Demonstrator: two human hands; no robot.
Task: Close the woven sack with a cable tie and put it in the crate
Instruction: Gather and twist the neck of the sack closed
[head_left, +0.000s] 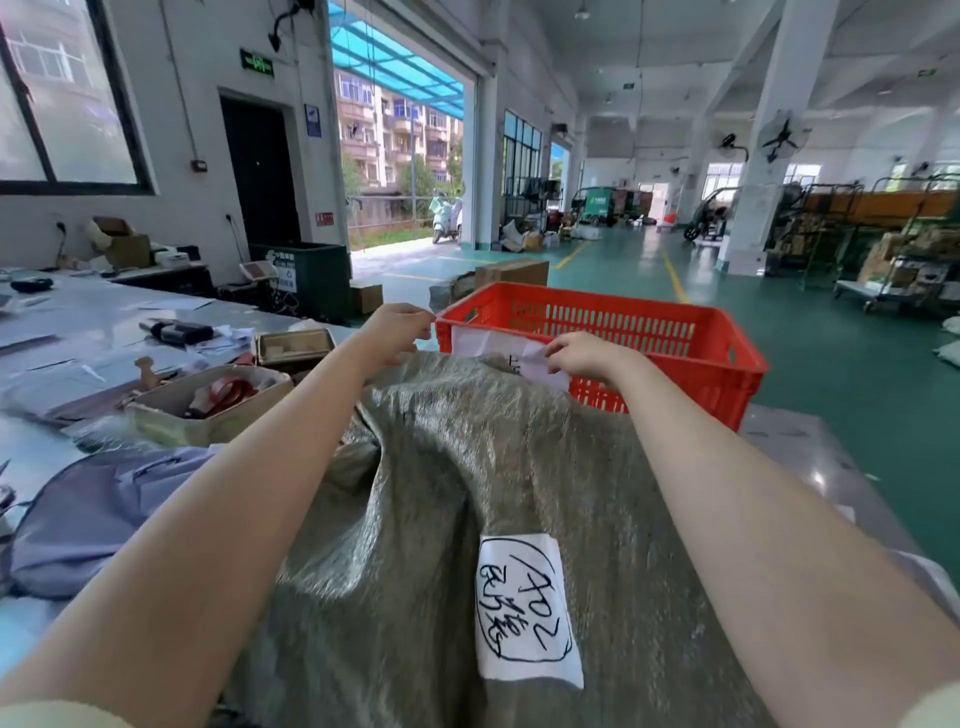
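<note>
A grey-green woven sack (467, 493) lies on the table in front of me, with a white handwritten label (524, 608) stuck on its near side. Its far end reaches the red plastic crate (675, 353). My left hand (395, 332) pinches the sack's far edge at the crate's left corner. My right hand (587, 356) grips the sack's edge together with a crumpled white paper (498, 348) that lies against the crate's front wall. No cable tie shows in view.
To the left stand a cardboard box (208, 405) with red tape rolls, a small tin (296, 348), a black scanner (176, 330) and a blue-grey bag (104, 514). The table's edge drops to a green floor on the right, beyond the crate.
</note>
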